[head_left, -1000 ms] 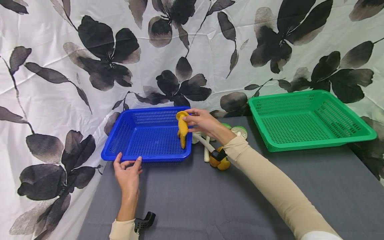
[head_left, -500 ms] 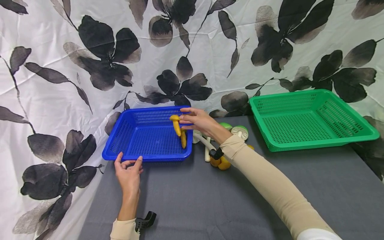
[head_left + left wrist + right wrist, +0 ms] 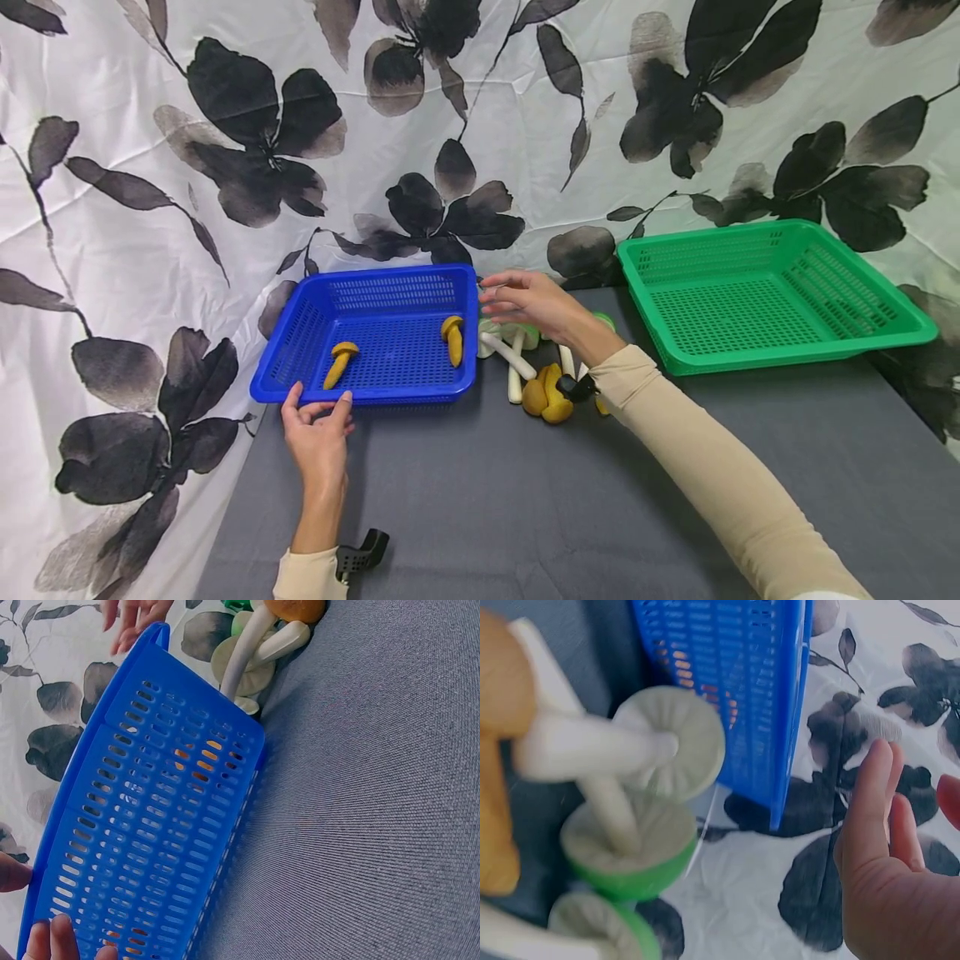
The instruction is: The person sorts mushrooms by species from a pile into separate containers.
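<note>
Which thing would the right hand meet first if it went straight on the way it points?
Probably the blue basket: in the head view its rim lies just ahead of the right hand. The wrist views suggest the hand is higher, so it might pass over; depth is unclear.

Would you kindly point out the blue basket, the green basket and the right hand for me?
Blue basket (image 3: 397,352): head view, bare floor between the mushrooms (image 3: 453,330).
Green basket (image 3: 723,312): head view, mesh floor.
Right hand (image 3: 542,305): head view, middle of the hand.
</note>
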Available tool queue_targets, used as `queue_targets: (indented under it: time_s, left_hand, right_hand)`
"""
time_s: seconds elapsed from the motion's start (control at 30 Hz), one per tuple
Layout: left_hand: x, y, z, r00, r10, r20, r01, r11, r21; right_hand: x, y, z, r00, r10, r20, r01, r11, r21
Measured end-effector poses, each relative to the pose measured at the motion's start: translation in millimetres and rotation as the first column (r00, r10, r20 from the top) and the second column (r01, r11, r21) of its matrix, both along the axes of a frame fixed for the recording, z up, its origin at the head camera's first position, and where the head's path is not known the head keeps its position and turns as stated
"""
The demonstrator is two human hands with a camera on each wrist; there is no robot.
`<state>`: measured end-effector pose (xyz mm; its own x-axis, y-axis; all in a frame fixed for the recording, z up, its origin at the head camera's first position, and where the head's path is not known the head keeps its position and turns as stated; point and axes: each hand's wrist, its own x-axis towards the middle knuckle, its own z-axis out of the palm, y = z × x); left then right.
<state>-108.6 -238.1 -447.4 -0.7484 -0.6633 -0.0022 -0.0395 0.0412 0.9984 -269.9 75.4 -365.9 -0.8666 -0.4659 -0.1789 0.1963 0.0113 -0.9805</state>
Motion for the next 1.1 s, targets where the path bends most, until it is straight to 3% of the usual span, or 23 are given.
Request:
queue_targets:
  time_s: [0.47, 0.83, 1.1]
  left_hand:
    - [-0.4, 0.0, 1.4, 1.0, 0.002, 0.018, -0.002, 1.0, -0.007]
    - [-0.7, 0.3, 2.5, 1.0, 0.0, 0.017, 0.0, 1.0, -0.001]
    - [0.7, -0.3, 1.9, 0.999, 0.009, 0.04, -0.008, 1.0, -0.015]
  right_hand:
    - [22.4, 48, -3.0, 0.996, -0.003, -0.091, 0.016, 0.99, 0.138]
    - [40.4, 81, -25.7, 0.995, -0.032, -0.094, 0.047, 0.986, 0.159]
    - [62.6, 99, -45.5, 0.98, -0.129, -0.153, 0.15, 0.979, 0.139]
